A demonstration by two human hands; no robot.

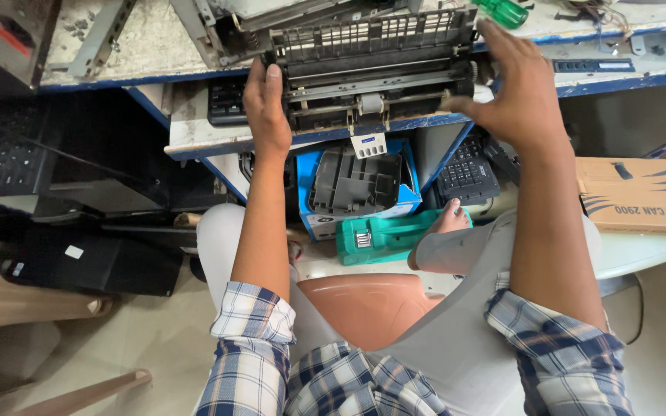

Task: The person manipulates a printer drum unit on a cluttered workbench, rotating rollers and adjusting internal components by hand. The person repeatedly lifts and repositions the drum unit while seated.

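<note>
The black printer assembly, a frame of ribbed plastic and metal rollers, sits at the front edge of the worn white workbench. The left hand grips its left end, thumb on top; the fingers wrap behind the frame and cannot be seen. The right hand lies spread over the right end, fingers extended across the top edge, palm pressed to the side; whether the fingertips hook behind is hidden.

A small white tag hangs from the assembly's lower edge. The rear of the assembly merges with other grey parts and is hard to separate from them.

Under the bench, partly shadowed: a blue-and-white box holding a dark grey plastic tray, a teal case, and a black keyboard. A green screwdriver handle is cut off at the top edge. A cardboard carton lies right, cropped by the frame. The person sits on an orange chair.
</note>
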